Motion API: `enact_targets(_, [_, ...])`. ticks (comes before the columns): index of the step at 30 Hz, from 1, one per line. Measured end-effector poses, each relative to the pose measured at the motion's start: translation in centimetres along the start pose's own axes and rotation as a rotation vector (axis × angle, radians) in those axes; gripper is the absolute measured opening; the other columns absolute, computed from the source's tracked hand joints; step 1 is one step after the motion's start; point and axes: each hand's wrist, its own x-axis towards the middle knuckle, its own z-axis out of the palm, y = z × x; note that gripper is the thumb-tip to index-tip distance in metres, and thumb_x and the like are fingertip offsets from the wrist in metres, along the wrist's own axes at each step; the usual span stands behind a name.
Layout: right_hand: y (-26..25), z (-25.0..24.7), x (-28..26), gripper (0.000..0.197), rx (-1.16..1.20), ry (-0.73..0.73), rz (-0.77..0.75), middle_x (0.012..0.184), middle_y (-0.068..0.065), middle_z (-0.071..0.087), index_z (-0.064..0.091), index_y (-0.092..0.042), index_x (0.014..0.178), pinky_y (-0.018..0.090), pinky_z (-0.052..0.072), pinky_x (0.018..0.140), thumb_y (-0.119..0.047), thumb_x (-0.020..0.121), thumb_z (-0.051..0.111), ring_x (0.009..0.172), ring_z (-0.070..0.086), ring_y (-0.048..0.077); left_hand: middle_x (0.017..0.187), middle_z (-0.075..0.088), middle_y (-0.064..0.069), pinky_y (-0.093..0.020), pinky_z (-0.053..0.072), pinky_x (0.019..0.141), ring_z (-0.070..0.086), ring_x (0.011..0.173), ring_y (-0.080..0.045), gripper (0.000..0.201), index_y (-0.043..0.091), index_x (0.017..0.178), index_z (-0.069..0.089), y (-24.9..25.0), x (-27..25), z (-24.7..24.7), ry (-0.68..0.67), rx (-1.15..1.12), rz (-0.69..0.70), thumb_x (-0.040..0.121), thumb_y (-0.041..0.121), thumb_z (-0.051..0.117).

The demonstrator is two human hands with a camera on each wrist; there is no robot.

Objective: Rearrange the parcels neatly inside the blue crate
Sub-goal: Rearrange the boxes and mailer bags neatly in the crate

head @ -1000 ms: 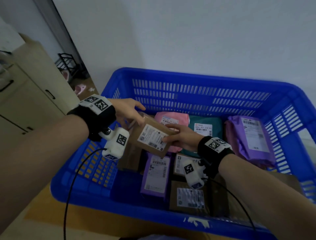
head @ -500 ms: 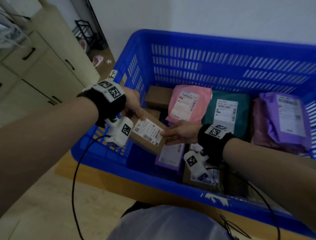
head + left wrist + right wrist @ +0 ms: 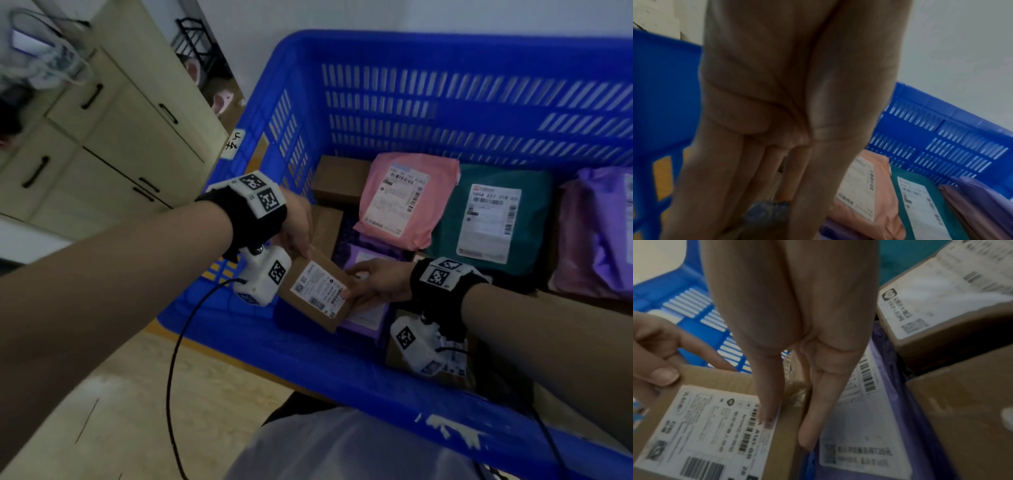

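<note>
We hold small brown cardboard box with white label [image 3: 317, 291] over near-left corner of blue slotted plastic crate [image 3: 445, 102]. Left hand [image 3: 296, 226] grips its far-left edge, right hand [image 3: 373, 282] pinches right edge, thumb on label.

Risk: box lands askew, overlapping purple poly mailer [image 3: 368, 274] just right, since gap looks tight; we judge light pinch could slip.

Hidden: crate floor below box, left fingertips, parcels beneath right wrist. Pink mailer [image 3: 404, 202] and teal mailer [image 3: 493, 219] lie far side.
</note>
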Motion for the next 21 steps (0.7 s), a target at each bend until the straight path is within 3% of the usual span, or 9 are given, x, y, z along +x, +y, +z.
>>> enact_targets(3, [0.0,0.4,0.4,0.066,-0.064,-0.025,0.009,0.128,0.018,0.06,0.035,-0.006,0.143,0.035,0.057,0.084,-0.004,0.085,0.067,0.113,0.062,0.03,0.106,0.069,-0.019,-0.044,0.052,0.096,0.066,0.093,-0.027,0.039,-0.002,0.115,0.064,-0.4,0.8,0.5,-0.045,0.082,-0.025,0.081,0.016,0.072])
enact_targets(6, [0.1,0.8,1.0,0.066,-0.078,-0.038,0.013,0.126,0.016,0.061,0.035,-0.005,0.143,0.03,0.059,0.079,-0.006,0.085,0.067,0.1,0.067,0.025,0.112,0.069,-0.018,-0.043,0.052,0.096,0.067,0.101,-0.028,0.042,-0.001,0.12,0.061,-0.6,1.3,0.7,-0.043,0.17,-0.036,0.083,0.016,0.07])
enact_targets(10, [0.5,0.4,1.2,0.046,-0.143,-0.022,-0.019,0.1,0.01,0.07,0.051,0.0,0.129,0.03,0.058,0.082,-0.01,0.087,0.066,0.085,0.069,0.019,0.121,0.064,-0.018,-0.04,0.051,0.097,0.065,0.105,-0.028,0.046,0.003,0.132,0.051,-0.5,2.0,0.9,-0.051,0.169,-0.016,0.088,0.007,0.063])
enact_targets(15, [0.5,0.1,1.1,0.027,-0.186,0.016,-0.058,0.074,0.004,0.074,0.059,-0.003,0.114,0.025,0.061,0.071,-0.01,0.088,0.064,0.064,0.072,0.012,0.108,0.064,-0.015,-0.039,0.054,0.09,0.065,0.088,-0.025,0.042,0.005,0.129,0.054,-0.4,2.7,0.5,-0.063,0.156,-0.005,0.088,0.0,0.061])
enact_targets(17, [0.6,0.2,1.1,0.034,-0.208,0.029,-0.064,0.075,0.005,0.073,0.056,-0.005,0.121,0.025,0.06,0.069,-0.01,0.089,0.064,0.063,0.071,0.013,0.108,0.061,-0.015,-0.039,0.052,0.096,0.062,0.089,-0.025,0.044,0.005,0.127,0.055,-0.4,2.7,0.4,-0.072,0.148,-0.006,0.085,-0.003,0.064])
enact_targets(21, [0.8,0.0,1.4,0.043,-0.29,0.055,-0.087,0.09,0.013,0.07,0.053,-0.006,0.13,0.028,0.059,0.074,-0.011,0.089,0.064,0.062,0.069,0.012,0.128,0.055,-0.017,-0.045,0.05,0.098,0.062,0.106,-0.033,0.045,0.005,0.124,0.056,-1.5,3.2,1.4,-0.142,0.16,-0.035,0.082,-0.008,0.064])
